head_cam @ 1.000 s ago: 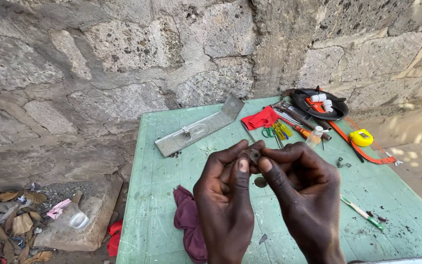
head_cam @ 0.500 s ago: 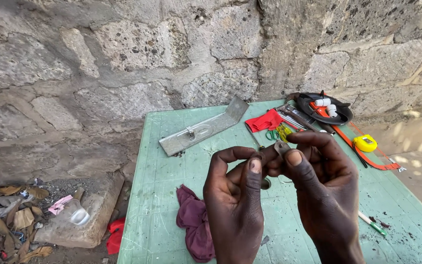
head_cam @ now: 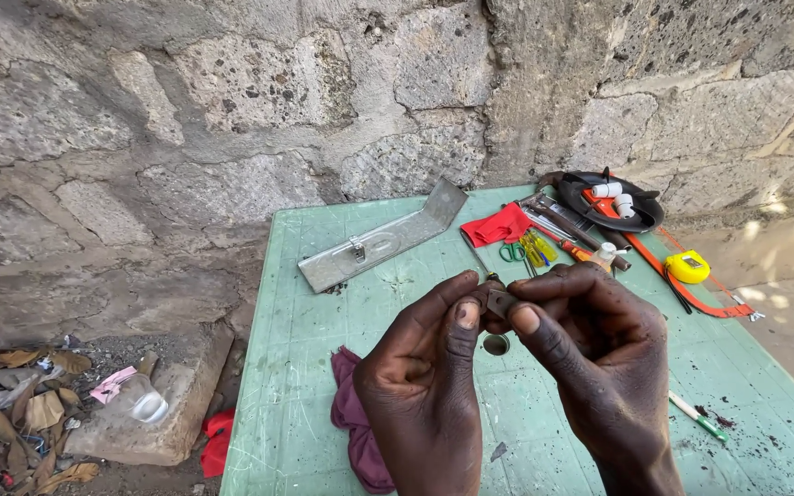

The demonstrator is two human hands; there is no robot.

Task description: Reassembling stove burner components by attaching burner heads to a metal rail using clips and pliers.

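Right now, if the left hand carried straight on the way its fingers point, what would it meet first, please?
Probably the right hand: the left hand points up and right, both already pinching the small metal part between them.

Both hands were raised together, the left hand and right hand pinching fingertip to fingertip.

A single view is given, taken from a camera worn on the head and angled downward and forward. The hands are seen close up at lower centre, above the green worktop. A stone wall is faced beyond.
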